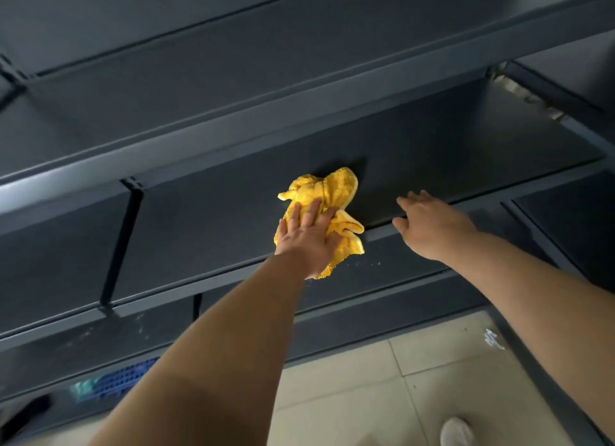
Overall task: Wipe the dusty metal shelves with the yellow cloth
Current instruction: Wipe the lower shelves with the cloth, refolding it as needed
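beside yellow cloth (327, 187) — right hand (429, 226) on shelf edge (492, 200) (blue crate (123, 379) below)

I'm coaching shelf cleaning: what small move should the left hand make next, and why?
Probably slide the cloth rightward along the shelf: the left hand presses it flat there, pale specks lie just right of it, and the right hand only rests on the front edge.
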Motion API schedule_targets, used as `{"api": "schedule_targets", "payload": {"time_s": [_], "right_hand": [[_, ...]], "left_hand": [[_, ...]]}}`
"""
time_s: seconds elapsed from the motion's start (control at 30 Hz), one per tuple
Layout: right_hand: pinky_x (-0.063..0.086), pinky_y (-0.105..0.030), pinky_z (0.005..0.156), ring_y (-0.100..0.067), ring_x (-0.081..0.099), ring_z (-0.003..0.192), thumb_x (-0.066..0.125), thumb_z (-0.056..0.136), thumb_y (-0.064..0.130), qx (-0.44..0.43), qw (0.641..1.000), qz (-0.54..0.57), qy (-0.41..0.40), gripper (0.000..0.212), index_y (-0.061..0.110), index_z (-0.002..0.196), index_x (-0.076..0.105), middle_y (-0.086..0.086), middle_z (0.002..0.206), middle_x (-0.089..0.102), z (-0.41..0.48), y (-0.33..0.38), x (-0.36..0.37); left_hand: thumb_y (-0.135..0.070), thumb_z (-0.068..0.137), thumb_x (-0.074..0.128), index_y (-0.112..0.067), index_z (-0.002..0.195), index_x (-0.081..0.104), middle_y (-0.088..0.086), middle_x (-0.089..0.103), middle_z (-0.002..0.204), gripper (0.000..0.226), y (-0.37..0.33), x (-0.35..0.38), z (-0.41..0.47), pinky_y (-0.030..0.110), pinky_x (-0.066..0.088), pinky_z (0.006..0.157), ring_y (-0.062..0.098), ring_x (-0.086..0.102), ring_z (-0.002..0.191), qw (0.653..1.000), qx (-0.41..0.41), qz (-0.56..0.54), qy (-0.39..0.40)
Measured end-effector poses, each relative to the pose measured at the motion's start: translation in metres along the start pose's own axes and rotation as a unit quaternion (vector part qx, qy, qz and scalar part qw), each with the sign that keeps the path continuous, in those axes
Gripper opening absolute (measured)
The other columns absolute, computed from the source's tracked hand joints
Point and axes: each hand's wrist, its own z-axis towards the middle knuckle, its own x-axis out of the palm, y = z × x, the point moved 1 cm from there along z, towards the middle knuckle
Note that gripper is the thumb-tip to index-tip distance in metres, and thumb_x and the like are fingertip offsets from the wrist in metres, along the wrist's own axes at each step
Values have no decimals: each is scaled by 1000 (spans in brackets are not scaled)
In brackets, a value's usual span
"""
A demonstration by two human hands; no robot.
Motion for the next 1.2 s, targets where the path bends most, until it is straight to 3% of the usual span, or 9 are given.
{"api": "schedule_targets", "payload": {"time_s": [0.27, 0.43, 0.67, 1.2], "right_hand": [[33, -42, 112, -24, 28, 142, 36, 102, 33, -58, 997, -26, 37, 49, 12, 146, 34, -6, 152, 33, 2, 91, 30], [34, -42, 111, -23, 30, 141, 38, 101, 33, -56, 997, -43, 37, 48, 11, 144, 37, -5, 151, 35, -1, 101, 36], [39, -42, 106, -22, 32, 139, 36, 102, 34, 0, 997, -64, 30, 47, 13, 143, 39, -3, 150, 36, -6, 49, 21], [34, -42, 106, -23, 25, 144, 37, 101, 32, 102, 994, -18, -33, 48, 13, 144, 36, -5, 154, 31, -22, -146, -19]], "left_hand": [[-53, 102, 22, -41, 153, 3, -11, -13, 162, 56, 100, 2, -42, 51, -2, 119, 25, -15, 148, 997, -78, -17, -8], [-53, 101, 23, -39, 153, 6, -10, -9, 163, 57, 121, 1, -49, 51, 1, 119, 26, -12, 149, 996, -90, -20, -13], [-54, 100, 24, -36, 154, 7, -7, -9, 163, 59, 81, 0, -28, 52, -2, 119, 29, -14, 149, 992, -118, -35, -12], [-54, 100, 21, -39, 154, 2, -7, -14, 162, 59, -137, -6, 71, 53, -7, 118, 31, -19, 147, 1000, -3, 0, 8]]}}
